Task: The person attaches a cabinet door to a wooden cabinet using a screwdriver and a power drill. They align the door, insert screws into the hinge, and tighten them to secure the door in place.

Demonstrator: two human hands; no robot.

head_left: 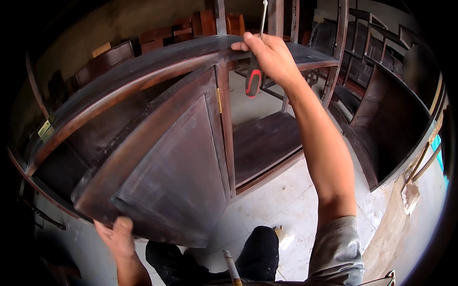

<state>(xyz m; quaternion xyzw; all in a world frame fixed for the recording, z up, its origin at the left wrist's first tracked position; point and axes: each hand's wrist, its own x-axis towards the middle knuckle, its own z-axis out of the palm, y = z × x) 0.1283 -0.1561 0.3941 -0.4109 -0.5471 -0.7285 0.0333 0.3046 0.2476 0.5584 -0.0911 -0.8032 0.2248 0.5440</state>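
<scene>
A dark brown wooden cabinet [129,93] stands before me, its panelled door [174,162] swung out towards me. One brass hinge [219,100] shows on the door's upright hinge side. My left hand [117,238] grips the door's free outer edge, thumb on the near face and the other fingers partly hidden. At the cabinet's top edge is my right hand [271,56], closed round a screwdriver [254,81] with a red and black handle. The handle hangs down below the hand and the metal shaft points up. Fingertips of that hand rest on or just above the cabinet top.
To the right of the door is an open bay with a low shelf [267,143]. Another dark cabinet [393,124] stands at the right, with stacked wooden frames [367,43] behind. Reddish wooden furniture [155,38] lines the back. A cigarette [232,267] juts in at the lower edge.
</scene>
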